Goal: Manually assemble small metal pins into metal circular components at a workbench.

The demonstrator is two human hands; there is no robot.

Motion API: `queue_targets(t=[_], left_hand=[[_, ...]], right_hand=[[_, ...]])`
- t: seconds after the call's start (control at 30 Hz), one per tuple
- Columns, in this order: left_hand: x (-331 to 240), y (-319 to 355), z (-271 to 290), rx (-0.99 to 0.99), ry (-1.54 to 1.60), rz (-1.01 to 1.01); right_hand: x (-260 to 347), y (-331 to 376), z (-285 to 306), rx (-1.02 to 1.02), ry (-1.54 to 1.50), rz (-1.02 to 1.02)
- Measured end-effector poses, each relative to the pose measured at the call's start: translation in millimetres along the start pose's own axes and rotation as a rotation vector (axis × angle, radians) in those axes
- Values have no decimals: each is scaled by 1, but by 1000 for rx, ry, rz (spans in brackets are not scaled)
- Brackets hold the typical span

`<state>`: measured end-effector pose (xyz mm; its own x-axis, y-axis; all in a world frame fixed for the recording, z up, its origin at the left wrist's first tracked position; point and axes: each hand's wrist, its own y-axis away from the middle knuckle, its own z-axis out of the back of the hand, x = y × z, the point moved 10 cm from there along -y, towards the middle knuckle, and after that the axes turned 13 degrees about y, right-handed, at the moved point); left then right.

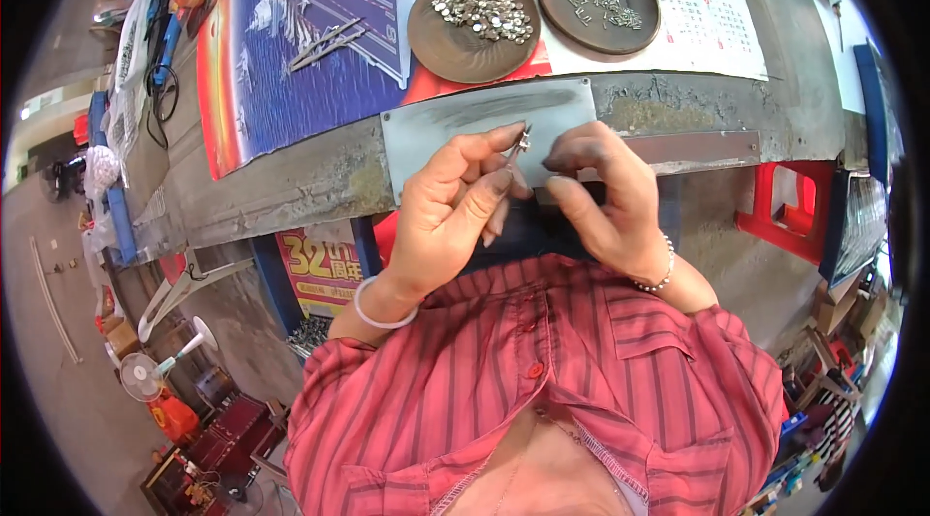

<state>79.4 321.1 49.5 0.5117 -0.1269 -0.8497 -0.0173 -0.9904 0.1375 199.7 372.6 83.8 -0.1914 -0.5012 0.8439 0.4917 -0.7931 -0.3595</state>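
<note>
My left hand [444, 204] is closed, thumb and fingers pinching a thin metal piece [524, 140]; its shiny tip sticks up past the fingertips and its exact kind is too small to tell. Just to the right, my right hand [610, 188] is curved with thumb and fingertips apart, and nothing shows between them. Both hands are above the front edge of a pale metal plate [484, 109] fixed to the bench. Beyond it stand a brown round dish [465, 61] of small shiny round metal parts and a second brown dish [620, 39] of small thin metal pins.
A printed poster sheet [262, 80] covers much of the worn grey bench [329, 177]. Two slim metal strips [325, 46] lie on it, left of the dishes. A brown bar [693, 146] runs along the front edge at right. A red stool [790, 211] stands below.
</note>
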Motion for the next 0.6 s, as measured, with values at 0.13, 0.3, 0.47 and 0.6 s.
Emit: queue_targets(t=[0.13,0.3,0.47,0.6], left_hand=[[0,14,-9,-11,81,-67],[2,27,-9,-84,100,-261],[9,38,-5,-173,-6,-378],[4,42,-17,-138,-72,-471]], right_hand=[[11,-9,-15,-8,-3,35],[34,-1,-22,-165,278,245],[27,9,-33,-53,323,107],[16,-4,-33,32,-178,51]])
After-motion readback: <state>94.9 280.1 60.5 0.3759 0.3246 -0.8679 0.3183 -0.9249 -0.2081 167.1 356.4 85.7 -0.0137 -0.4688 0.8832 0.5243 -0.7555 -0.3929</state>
